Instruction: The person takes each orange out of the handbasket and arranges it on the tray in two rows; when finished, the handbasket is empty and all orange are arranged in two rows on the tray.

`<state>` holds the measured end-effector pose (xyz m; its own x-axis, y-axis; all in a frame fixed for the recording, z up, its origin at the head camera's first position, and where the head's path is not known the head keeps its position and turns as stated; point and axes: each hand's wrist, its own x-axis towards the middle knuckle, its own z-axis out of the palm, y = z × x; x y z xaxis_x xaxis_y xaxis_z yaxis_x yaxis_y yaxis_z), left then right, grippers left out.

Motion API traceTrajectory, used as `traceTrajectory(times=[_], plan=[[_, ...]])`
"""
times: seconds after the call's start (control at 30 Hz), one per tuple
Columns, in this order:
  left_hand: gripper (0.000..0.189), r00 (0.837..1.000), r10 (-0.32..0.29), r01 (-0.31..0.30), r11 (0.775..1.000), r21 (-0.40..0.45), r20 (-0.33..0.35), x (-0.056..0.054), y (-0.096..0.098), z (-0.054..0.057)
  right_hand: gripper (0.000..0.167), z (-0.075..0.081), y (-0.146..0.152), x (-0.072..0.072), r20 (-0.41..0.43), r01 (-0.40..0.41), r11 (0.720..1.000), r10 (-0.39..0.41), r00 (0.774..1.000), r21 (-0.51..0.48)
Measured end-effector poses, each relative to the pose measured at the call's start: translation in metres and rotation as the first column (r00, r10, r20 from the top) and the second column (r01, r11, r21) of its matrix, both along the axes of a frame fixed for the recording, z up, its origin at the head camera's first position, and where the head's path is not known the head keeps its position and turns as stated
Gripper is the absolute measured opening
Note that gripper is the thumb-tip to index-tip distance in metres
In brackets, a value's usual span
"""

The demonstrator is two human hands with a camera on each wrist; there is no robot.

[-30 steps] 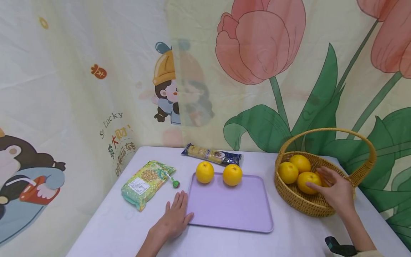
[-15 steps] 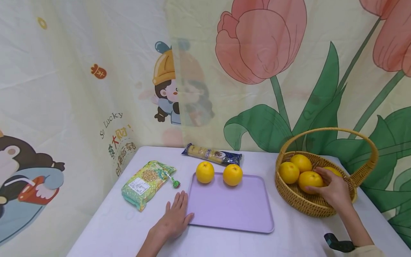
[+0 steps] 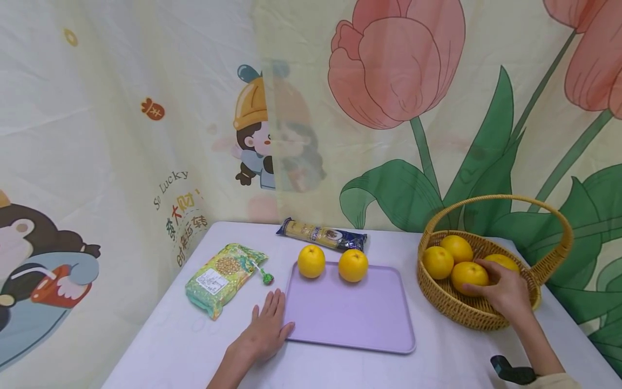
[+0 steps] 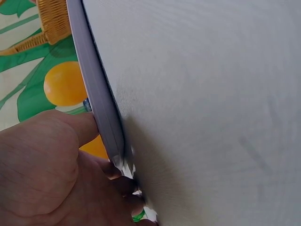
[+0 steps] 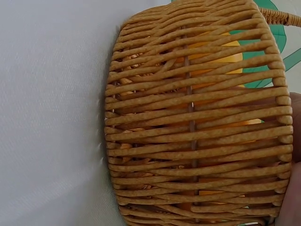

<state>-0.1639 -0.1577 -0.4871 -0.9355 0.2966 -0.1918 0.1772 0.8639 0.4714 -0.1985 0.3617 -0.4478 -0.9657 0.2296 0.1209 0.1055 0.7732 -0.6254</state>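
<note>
In the head view my right hand (image 3: 509, 292) reaches into a wicker basket (image 3: 443, 303), thumb and fingers around an orange (image 3: 468, 276) that sits inside. Several oranges lie in the basket, one (image 3: 502, 262) partly behind the hand. The right wrist view is mostly filled by the basket's woven side (image 5: 197, 136), which hides the grip. My left hand (image 3: 263, 334) lies at the left edge of a lilac tray (image 3: 350, 316), fingers extended and thumb at the rim. Two oranges, a left one (image 3: 311, 261) and a right one (image 3: 353, 265), stand at the tray's far edge.
Left of the tray lies a green and yellow bag (image 3: 221, 275), with a green-headed lollipop (image 3: 267, 278) beside it. A long blue and gold packet (image 3: 320, 234) lies behind the oranges. The basket's tall handle (image 3: 500, 198) arches above its opening.
My right hand has moved slightly left and closed around the front orange, uncovering more of the orange behind it. The left hand has stayed put.
</note>
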Motion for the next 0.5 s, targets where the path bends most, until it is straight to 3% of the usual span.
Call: traceTrajectory(times=[0.27, 0.5], plan=[[0.08, 1.0, 0.009, -0.009, 1.0, -0.021, 0.0, 0.0006, 0.0012, -0.0006, 0.075, -0.0024, 0.0003, 0.0009, -0.02, 0.003, 1.0, -0.003, 1.0, 0.018], [0.08, 1.0, 0.007, -0.007, 1.0, -0.024, -0.006, 0.0007, 0.0014, -0.0004, 0.076, -0.0009, -0.0008, 0.004, -0.034, 0.07, 0.997, -0.07, 0.997, -0.011]])
